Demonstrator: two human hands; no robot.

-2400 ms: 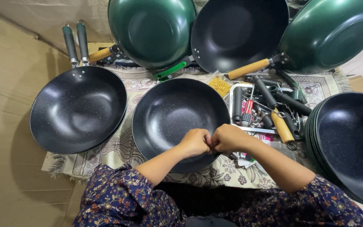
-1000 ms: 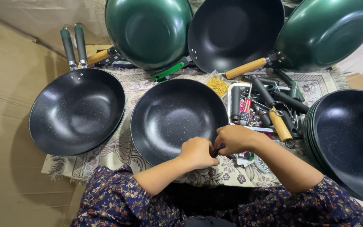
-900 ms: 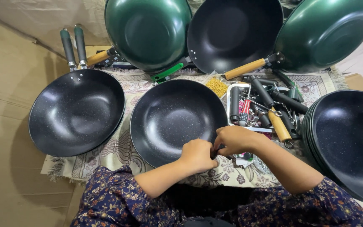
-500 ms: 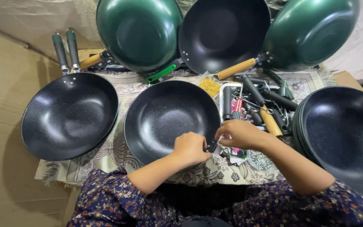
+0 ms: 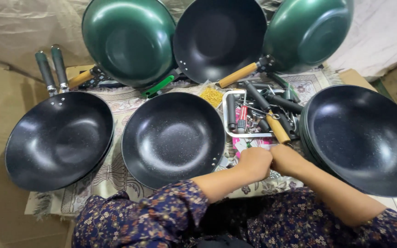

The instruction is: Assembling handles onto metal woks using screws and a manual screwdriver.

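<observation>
My left hand [image 5: 255, 161] and my right hand [image 5: 286, 159] are both curled into fists and touch each other just in front of a white tray [image 5: 226, 131]. Anything between the fingers is hidden. The hands hover over a pink packet [image 5: 241, 144] at the tray's near edge. A handleless black wok [image 5: 173, 138] sits just left of my left hand, its rim close to my forearm. The tray holds several dark handles, a wooden handle [image 5: 277, 128] and a red-gripped tool [image 5: 241, 120].
Another black wok [image 5: 58, 140] with two handles lies at the left; a stack of black woks [image 5: 364, 138] is at the right. Two green woks [image 5: 129, 39] [image 5: 309, 30] and a black one [image 5: 221, 36] lean at the back. A yellow bag [image 5: 212, 95] lies on the patterned cloth [image 5: 116, 170].
Both hands have shifted right, off the middle wok's near rim to the front of the tray. The view has also drifted, so everything sits a little further left.
</observation>
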